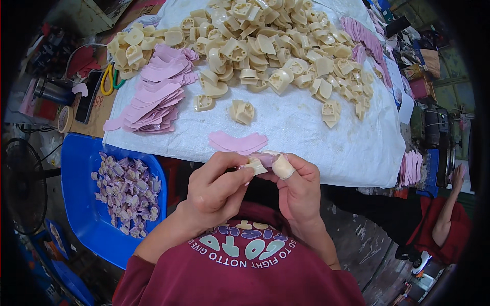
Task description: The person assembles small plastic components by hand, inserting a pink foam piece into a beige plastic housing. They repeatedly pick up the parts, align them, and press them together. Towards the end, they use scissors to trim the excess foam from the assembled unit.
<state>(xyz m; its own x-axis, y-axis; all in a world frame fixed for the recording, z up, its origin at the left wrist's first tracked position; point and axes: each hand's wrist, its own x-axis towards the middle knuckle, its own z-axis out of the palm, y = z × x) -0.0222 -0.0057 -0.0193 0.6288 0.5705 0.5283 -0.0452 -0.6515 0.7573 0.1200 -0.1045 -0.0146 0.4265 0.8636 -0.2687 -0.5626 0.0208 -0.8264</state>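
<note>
At the table's near edge, both hands are closed on one cream plastic shoe heel [256,166] partly wrapped in pink material [266,159]. My left hand [212,191] pinches it from the left. My right hand [301,191] grips its right side, and a cream wrap [282,167] covers the thumb. Just beyond my fingers a curved pink cut piece [238,142] lies flat on the white sheet [286,132]. A single cream heel [242,111] rests a little farther off. Fingers hide much of the held heel.
A large pile of cream heels [260,46] covers the far table. Stacked pink pieces [153,97] lie left, near scissors [107,80] and a phone [89,97]. A blue tub [76,168] at lower left holds pink-covered heels [127,194]. Another person [444,224] sits at right.
</note>
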